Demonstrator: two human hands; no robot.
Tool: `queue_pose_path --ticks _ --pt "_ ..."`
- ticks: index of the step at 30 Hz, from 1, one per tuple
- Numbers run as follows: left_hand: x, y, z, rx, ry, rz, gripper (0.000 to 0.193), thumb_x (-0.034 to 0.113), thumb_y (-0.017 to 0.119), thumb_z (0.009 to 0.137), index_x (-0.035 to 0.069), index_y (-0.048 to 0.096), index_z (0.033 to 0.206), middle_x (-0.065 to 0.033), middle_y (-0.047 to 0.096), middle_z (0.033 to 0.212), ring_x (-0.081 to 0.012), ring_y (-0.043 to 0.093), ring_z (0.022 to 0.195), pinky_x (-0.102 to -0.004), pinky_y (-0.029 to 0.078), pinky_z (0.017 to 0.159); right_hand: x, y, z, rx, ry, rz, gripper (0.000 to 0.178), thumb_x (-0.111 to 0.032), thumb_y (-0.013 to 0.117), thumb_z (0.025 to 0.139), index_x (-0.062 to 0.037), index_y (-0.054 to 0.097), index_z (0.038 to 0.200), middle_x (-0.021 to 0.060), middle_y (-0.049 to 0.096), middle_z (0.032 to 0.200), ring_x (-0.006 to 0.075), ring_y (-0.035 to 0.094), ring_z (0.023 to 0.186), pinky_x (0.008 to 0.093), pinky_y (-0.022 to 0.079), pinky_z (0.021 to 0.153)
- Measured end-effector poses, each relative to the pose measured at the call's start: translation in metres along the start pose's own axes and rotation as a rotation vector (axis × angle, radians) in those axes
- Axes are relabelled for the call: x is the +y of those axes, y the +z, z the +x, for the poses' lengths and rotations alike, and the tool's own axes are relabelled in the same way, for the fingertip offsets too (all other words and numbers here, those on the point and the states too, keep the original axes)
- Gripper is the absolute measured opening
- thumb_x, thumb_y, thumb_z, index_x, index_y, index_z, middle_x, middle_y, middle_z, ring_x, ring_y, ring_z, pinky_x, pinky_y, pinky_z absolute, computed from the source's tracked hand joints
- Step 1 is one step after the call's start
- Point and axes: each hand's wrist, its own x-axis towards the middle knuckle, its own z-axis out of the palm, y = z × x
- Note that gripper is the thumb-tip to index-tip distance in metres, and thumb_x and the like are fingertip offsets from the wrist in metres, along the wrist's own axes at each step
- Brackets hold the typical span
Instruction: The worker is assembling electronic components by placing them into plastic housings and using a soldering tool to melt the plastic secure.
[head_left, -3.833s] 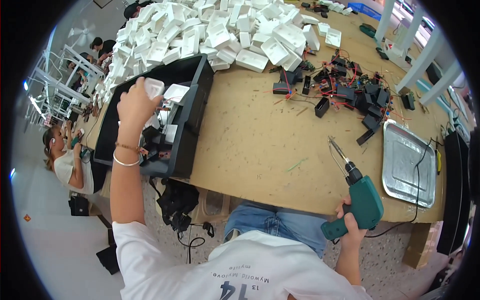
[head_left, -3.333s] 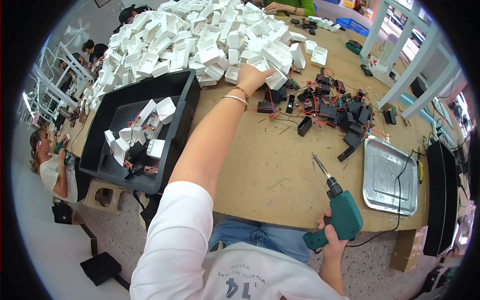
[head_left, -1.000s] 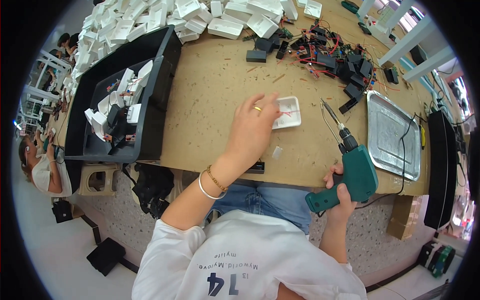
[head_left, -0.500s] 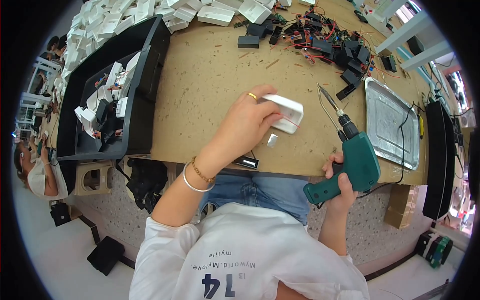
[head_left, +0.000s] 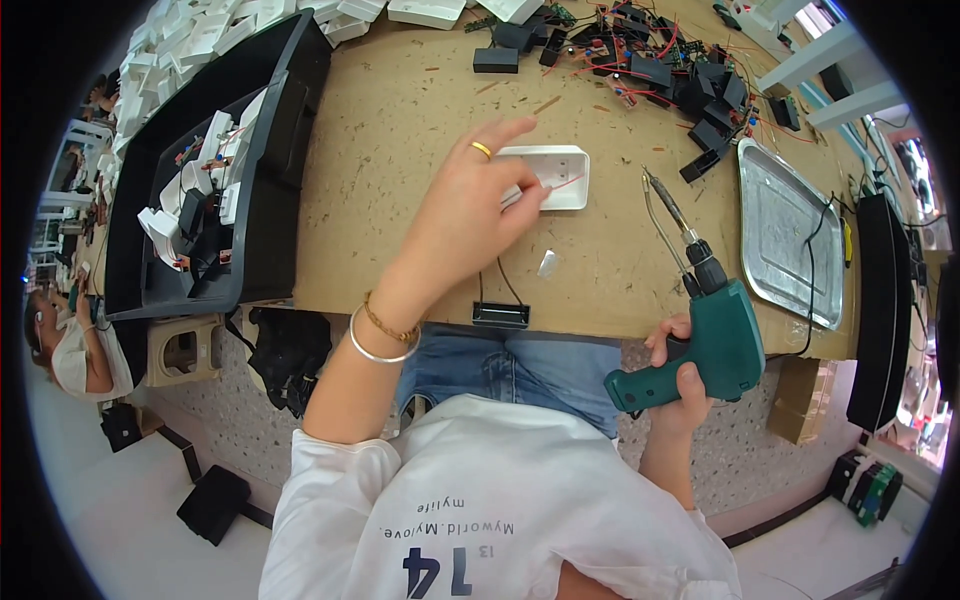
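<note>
Left hand (head_left: 462, 212): your thumb and forefinger are narrowed together, pinching the end of a thin red wire (head_left: 568, 183). Your other fingers are loosely curled, one stretched out past the box's far side. The white box (head_left: 572, 163) sits open side up on the table (head_left: 400, 130), under and just right of those fingertips; whether they touch its wall, you cannot tell from here.

Right hand (head_left: 688, 408): fingers wrapped round the handle of a green soldering gun (head_left: 728, 335), its tip pointing away from you, beyond these fingers and apart from the white box.

Nearer your body than the left fingertips: a small shiny scrap (head_left: 547, 263) and a black case (head_left: 500, 314) with two wires. Well left of them: a black crate (head_left: 272, 205).
</note>
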Motion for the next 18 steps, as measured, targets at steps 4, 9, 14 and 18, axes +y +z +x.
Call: queue_pose_path --ticks 4,9,14,18 --pt "-0.001 0.014 -0.007 -0.001 -0.111 -0.115 0.011 0.008 0.064 0.077 -0.002 0.059 0.076 -0.0193 0.054 0.118 -0.0361 0.052 0.104 -0.0404 0.045 0.086 -0.003 0.005 0.000 -0.018 0.023 -0.007 0.044 -0.029 0.062 0.078 0.0057 0.054 0.104 0.0157 0.054 0.098 0.0163 0.052 0.068 0.0351 0.043 0.072" --pt "0.001 0.030 -0.011 0.123 0.103 0.146 0.011 0.004 0.063 0.075 -0.001 0.054 0.073 -0.0169 0.052 0.118 -0.0345 0.052 0.101 -0.0385 0.047 0.080 -0.006 0.010 -0.005 -0.041 0.035 -0.138 0.048 -0.031 0.065 0.076 0.0063 0.054 0.103 0.0170 0.055 0.098 0.0157 0.053 0.067 0.0332 0.045 0.070" --pt "0.000 0.032 -0.011 0.104 0.081 0.107 0.009 0.001 0.062 0.072 -0.001 0.053 0.071 -0.0174 0.052 0.118 -0.0361 0.050 0.103 -0.0388 0.047 0.082 -0.005 0.009 -0.015 -0.024 0.071 -0.228 0.050 -0.030 0.068 0.075 0.0055 0.055 0.107 0.0174 0.058 0.101 0.0153 0.055 0.070 0.0263 0.047 0.063" --pt "-0.001 0.032 -0.011 0.096 0.094 0.089 0.008 0.001 0.062 0.070 -0.001 0.053 0.070 -0.0174 0.052 0.118 -0.0366 0.050 0.103 -0.0391 0.047 0.082 -0.008 0.010 -0.019 -0.025 0.109 -0.282 0.048 -0.024 0.069 0.075 0.0049 0.055 0.111 0.0160 0.059 0.104 0.0150 0.057 0.072 0.0254 0.047 0.063"
